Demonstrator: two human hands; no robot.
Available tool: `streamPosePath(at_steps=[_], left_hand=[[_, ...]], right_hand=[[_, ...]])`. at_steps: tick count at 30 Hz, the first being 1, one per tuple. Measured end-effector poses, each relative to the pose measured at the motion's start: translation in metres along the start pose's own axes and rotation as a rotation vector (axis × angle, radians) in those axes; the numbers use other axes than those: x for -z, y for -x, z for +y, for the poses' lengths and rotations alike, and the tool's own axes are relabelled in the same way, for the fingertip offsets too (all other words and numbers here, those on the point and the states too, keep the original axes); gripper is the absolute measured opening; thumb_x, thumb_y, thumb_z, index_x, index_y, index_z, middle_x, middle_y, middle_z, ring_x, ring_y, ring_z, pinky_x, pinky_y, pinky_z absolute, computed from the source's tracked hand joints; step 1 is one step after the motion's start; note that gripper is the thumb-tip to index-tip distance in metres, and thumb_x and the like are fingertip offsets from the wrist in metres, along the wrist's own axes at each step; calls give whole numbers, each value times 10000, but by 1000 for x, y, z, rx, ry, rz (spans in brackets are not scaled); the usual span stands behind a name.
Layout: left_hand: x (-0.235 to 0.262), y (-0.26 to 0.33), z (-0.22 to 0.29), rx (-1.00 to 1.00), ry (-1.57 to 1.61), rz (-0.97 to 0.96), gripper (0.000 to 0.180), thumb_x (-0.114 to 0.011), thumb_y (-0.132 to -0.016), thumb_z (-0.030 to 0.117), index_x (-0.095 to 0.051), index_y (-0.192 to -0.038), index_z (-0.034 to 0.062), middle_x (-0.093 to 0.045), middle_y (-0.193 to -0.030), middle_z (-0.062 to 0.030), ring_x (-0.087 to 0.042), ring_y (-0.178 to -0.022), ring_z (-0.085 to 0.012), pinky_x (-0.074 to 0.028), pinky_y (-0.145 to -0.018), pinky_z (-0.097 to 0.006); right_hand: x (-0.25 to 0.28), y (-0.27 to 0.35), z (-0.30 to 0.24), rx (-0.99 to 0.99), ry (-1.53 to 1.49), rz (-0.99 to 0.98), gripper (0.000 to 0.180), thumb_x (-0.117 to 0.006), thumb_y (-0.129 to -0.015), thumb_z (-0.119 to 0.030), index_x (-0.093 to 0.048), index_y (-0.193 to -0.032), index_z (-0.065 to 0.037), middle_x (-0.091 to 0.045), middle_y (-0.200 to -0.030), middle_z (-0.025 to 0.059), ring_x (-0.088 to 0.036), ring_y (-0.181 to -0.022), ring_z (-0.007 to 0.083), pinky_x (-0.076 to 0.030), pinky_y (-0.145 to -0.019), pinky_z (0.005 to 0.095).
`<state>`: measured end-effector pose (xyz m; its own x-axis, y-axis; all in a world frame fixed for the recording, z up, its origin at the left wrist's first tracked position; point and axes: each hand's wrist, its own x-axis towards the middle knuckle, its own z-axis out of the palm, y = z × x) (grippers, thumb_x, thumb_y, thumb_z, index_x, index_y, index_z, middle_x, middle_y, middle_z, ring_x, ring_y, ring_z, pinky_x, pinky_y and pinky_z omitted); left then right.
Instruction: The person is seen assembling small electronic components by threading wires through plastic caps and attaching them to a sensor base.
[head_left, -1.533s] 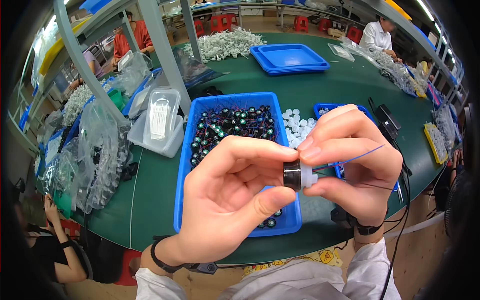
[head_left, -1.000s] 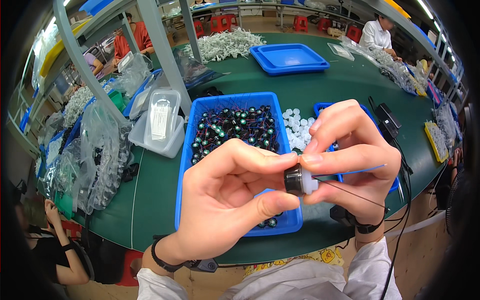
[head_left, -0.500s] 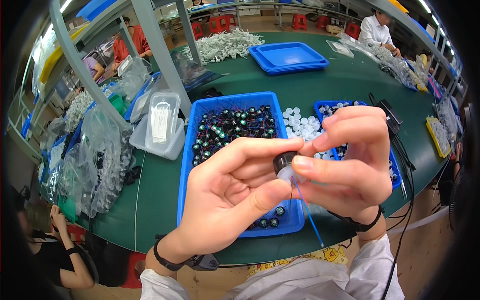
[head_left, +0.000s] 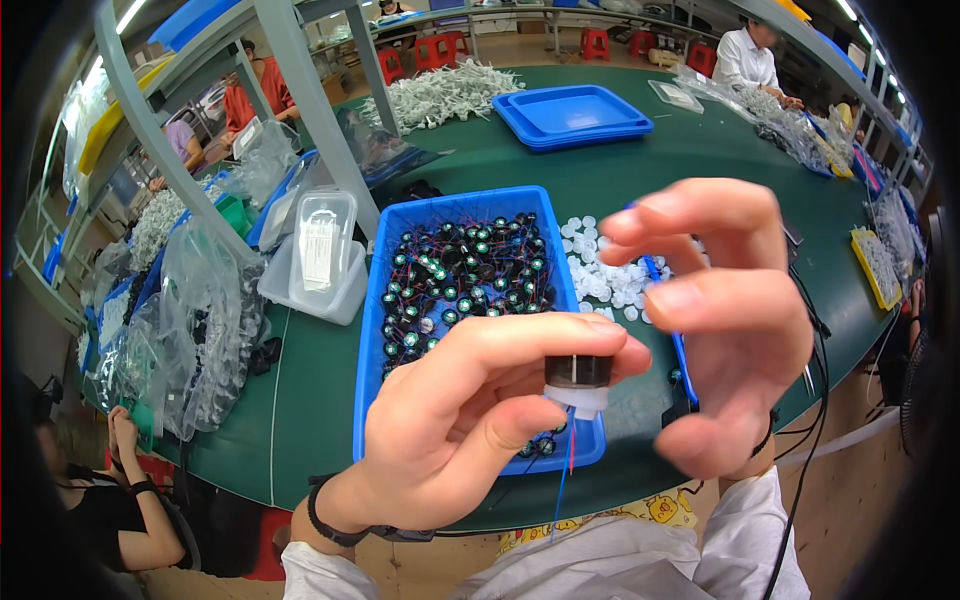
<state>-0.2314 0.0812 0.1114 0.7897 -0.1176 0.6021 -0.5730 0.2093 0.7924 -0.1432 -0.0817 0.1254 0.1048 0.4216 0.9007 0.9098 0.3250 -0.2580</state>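
My left hand grips a small black cylindrical component between thumb and fingers. A white plastic cap sits at its lower end, and thin blue and red wires hang down from there. To its right, my right hand is apart from the component, fingers spread and slightly blurred, with nothing visible in them. Below and behind my left hand stands a blue bin of black round components with wires. A heap of small white caps lies beside the bin, partly behind my right hand.
Another blue bin is mostly hidden behind my right hand. Clear plastic boxes and bagged parts crowd the left, near grey rack posts. Stacked blue trays and a white parts pile are farther back. Other people sit around.
My right hand has let go of the component and moved off to the right, its fingers opening. My left hand keeps it, now turned upright with its wires pointing down.
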Motion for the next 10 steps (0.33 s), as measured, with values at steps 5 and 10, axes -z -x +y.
streamPosePath(at_steps=[5, 10], left_hand=[[17, -3, -9, -82, -72, -246, 309, -457, -882, 46, -413, -1163, -75, -545, -1093, -204, -554, -1019, -261, -449, -851, -326], [24, 1, -9, -121, -330, -265, 325, -452, -898, 101, -419, -1195, -26, -550, -1128, -148, -581, -958, -302, -459, -814, -260]], right_hand=[[-11, -1, -1, -150, 5, -189, 704, -759, -636, -280, -470, -1122, 139, -562, -1043, 275, -587, -959, 327, -485, -791, 363], [-14, 3, 0, -258, -131, -186, 680, -749, -644, -241, -469, -1137, 133, -577, -1033, 254, -600, -939, 316, -489, -797, 367]])
